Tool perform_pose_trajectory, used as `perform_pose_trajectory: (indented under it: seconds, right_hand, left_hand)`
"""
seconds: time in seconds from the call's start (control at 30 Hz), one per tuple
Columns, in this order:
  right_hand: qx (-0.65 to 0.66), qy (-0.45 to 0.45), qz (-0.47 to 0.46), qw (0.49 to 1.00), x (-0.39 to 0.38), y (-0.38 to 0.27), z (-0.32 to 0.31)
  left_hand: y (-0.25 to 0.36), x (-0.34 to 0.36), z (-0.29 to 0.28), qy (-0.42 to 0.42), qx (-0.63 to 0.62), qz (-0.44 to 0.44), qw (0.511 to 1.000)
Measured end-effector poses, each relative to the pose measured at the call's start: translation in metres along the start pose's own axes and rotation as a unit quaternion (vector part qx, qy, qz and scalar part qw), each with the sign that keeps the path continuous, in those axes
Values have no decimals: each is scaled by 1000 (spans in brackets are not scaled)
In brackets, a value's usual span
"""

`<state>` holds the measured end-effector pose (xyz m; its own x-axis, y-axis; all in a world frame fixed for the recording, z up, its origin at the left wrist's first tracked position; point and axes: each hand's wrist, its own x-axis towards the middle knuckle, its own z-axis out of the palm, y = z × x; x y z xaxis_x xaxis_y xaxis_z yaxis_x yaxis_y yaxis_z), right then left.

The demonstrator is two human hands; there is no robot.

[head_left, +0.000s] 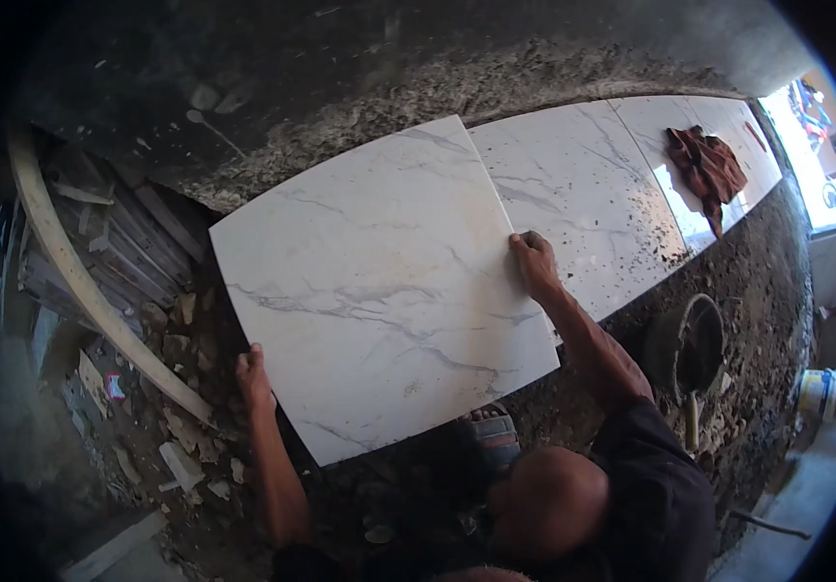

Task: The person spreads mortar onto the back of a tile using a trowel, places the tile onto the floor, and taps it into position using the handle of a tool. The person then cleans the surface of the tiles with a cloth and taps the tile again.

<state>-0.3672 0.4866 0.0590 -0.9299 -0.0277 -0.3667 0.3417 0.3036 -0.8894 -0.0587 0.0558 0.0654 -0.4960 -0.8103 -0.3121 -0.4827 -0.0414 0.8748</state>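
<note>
A large white tile (379, 291) with grey marble-like veins is held between my two hands, slightly turned against the row beside it. My left hand (256, 376) grips its left edge, thumb at the rim. On the opposite edge, my right hand (534, 262) is closed with its thumb on the rim; its other fingertips are partly hidden. To the right, matching floor tiles (573, 194) form a row along the wall, with dirt crumbs scattered over them. The held tile's right edge stands out at the nearest one; whether its underside touches the ground is hidden.
A crumpled dark red cloth (704, 173) lies on the far tiles. Right of me stand a dark round bucket (685, 339) and a white tub (819, 393). Wooden planks (132, 242), a curved strip (98, 281) and rubble (185, 466) lie left. My sandalled foot (492, 430) is near the tile.
</note>
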Motion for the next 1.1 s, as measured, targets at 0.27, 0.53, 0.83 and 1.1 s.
perform_pose_trajectory:
  seconds: [0.27, 0.53, 0.83, 1.1]
  right_hand:
    - [-35, 10, 30, 999, 15, 30, 10]
    - [-119, 36, -12, 992, 22, 34, 13]
    - [-158, 41, -24, 986, 32, 39, 12]
    - [-171, 24, -22, 985, 22, 25, 22]
  left_hand:
    - [-45, 13, -1, -4, 24, -75, 997]
    - [-80, 35, 10, 11, 98, -30, 995]
    - [-82, 45, 22, -10, 94, -90, 991]
    - [-76, 48, 19, 1, 121, -91, 988]
